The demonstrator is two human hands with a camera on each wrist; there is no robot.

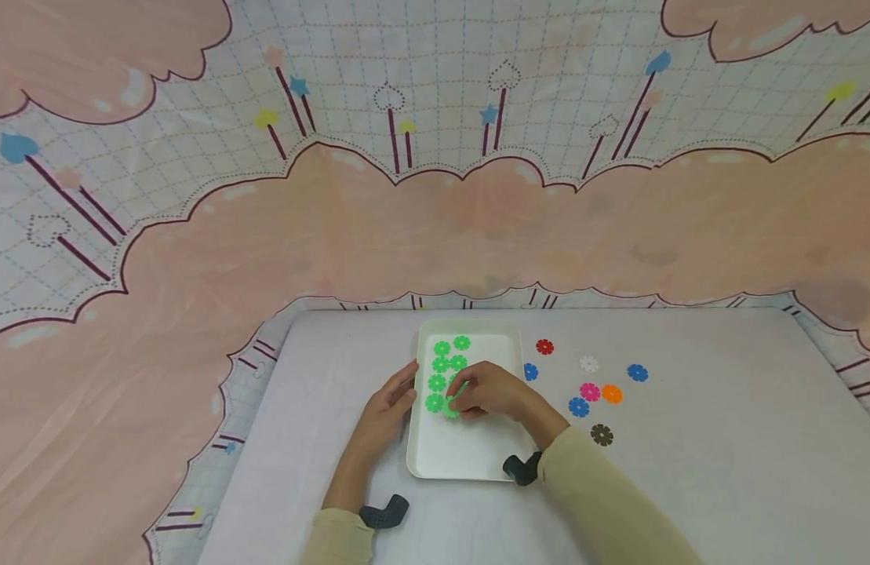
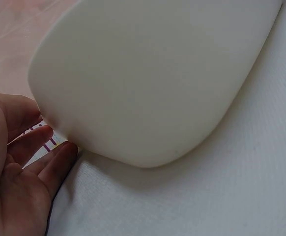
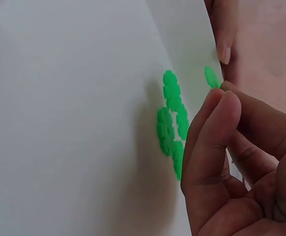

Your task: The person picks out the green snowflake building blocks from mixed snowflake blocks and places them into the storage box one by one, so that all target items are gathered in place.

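A white tray (image 1: 470,455) lies on the table, with two columns of green flower-shaped discs (image 1: 437,383) on its left half. Over the tray, my right hand (image 1: 493,390) pinches one green disc (image 3: 211,77) between thumb and fingertips, and in the head view this disc overlaps the lower end of the second column. Part of that column is hidden behind my right fingers. My left hand (image 1: 381,416) is at the tray's left side, its fingertips (image 2: 70,147) touching the outer wall with the fingers fairly straight.
Right of the tray lie loose discs of the same shape: a red one (image 1: 544,347), a white one (image 1: 588,364), a pink one (image 1: 590,391), an orange one (image 1: 612,394), a dark brown one (image 1: 602,435) and several blue ones (image 1: 579,406). A patterned cloth (image 1: 435,227) hangs behind the table.
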